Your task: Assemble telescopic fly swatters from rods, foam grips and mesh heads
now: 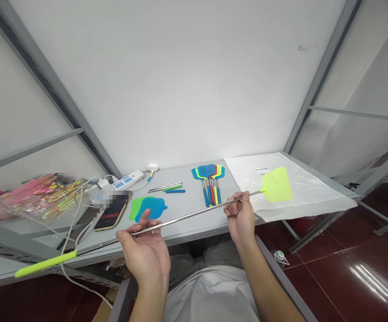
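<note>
A fly swatter [187,217] with a long, extended metal rod lies slantwise between my two hands above the table edge. Its yellow-green grip [46,264] points to the lower left, and its flat yellow-green head [277,184] is at the right. My left hand [148,255], palm up, supports the rod near the grip with thumb and fingers. Close to the head, my right hand [240,217] pinches the thinner end of the rod. Behind them, several short fly swatters [210,181] lie fanned on the table, with blue, yellow and red heads.
Loose blue and green swatter heads [150,209] lie behind my left hand, near metal rods with coloured grips [168,188]. A phone [111,214], a power strip [128,180] and white cables are at the left. A white plastic bag [301,172] covers the table's right end.
</note>
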The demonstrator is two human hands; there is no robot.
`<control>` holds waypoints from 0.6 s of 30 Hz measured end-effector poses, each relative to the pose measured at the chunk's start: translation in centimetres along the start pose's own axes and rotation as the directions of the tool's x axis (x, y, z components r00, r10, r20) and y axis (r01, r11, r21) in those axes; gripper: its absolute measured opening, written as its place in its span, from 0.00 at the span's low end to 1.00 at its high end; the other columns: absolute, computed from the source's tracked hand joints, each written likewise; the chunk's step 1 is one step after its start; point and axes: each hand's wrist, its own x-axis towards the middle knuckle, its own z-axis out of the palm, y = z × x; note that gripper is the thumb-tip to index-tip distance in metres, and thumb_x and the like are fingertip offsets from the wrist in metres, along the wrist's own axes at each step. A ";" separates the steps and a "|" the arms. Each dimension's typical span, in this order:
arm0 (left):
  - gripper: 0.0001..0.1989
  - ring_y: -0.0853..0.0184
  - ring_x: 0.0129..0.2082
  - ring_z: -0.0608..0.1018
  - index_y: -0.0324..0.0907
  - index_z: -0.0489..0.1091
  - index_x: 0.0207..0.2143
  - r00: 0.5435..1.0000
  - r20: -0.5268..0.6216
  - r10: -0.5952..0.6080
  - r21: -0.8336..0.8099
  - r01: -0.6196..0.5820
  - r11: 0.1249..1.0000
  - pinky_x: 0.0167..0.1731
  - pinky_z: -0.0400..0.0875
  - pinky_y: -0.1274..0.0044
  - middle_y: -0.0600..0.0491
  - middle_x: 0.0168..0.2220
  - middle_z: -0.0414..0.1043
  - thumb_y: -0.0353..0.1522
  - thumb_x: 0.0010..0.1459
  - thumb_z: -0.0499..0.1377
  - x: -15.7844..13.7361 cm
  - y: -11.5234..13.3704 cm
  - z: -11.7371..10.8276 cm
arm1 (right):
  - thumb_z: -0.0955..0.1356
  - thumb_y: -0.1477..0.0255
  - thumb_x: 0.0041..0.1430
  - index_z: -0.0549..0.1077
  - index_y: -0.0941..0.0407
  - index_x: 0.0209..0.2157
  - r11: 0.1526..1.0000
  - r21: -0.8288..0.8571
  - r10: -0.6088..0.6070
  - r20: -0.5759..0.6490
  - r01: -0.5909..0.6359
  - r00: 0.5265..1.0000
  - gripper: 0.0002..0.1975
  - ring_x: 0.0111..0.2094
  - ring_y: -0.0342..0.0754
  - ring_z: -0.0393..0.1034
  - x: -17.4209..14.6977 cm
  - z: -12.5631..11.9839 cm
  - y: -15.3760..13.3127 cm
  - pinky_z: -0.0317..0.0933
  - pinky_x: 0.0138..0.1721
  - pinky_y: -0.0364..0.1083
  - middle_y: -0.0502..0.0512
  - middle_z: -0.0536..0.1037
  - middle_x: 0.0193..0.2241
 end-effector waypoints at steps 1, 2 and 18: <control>0.20 0.68 0.28 0.74 0.44 0.61 0.28 0.999 0.015 0.031 0.002 -0.031 1.000 0.37 0.68 0.72 0.54 0.33 0.76 0.49 0.63 0.52 0.1 0.3 0.0 | 0.63 0.48 0.61 0.67 0.52 0.29 1.000 0.002 0.021 0.010 -0.021 1.000 0.21 0.18 0.40 0.44 -0.4 0.3 0.5 0.48 0.22 0.42 0.40 0.52 0.15; 0.20 0.68 0.28 0.74 0.44 0.61 0.28 0.998 0.031 0.061 0.006 -0.061 0.998 0.37 0.68 0.72 0.54 0.33 0.76 0.50 0.63 0.52 0.1 0.5 -0.1 | 0.63 0.48 0.62 0.68 0.52 0.30 0.999 0.001 0.044 0.023 -0.044 0.999 0.21 0.18 0.40 0.44 -0.9 0.5 1.0 0.48 0.22 0.42 0.40 0.52 0.15; 0.22 0.67 0.27 0.77 0.43 0.62 0.27 0.995 -0.012 -0.099 -0.017 0.099 0.995 0.37 0.70 0.70 0.53 0.29 0.77 0.49 0.66 0.48 1.2 -0.3 -0.8 | 0.66 0.54 0.62 0.76 0.56 0.39 0.955 -0.220 0.271 0.364 -0.201 0.891 0.19 0.19 0.40 0.53 -3.8 2.2 1.7 0.51 0.22 0.41 0.43 0.60 0.16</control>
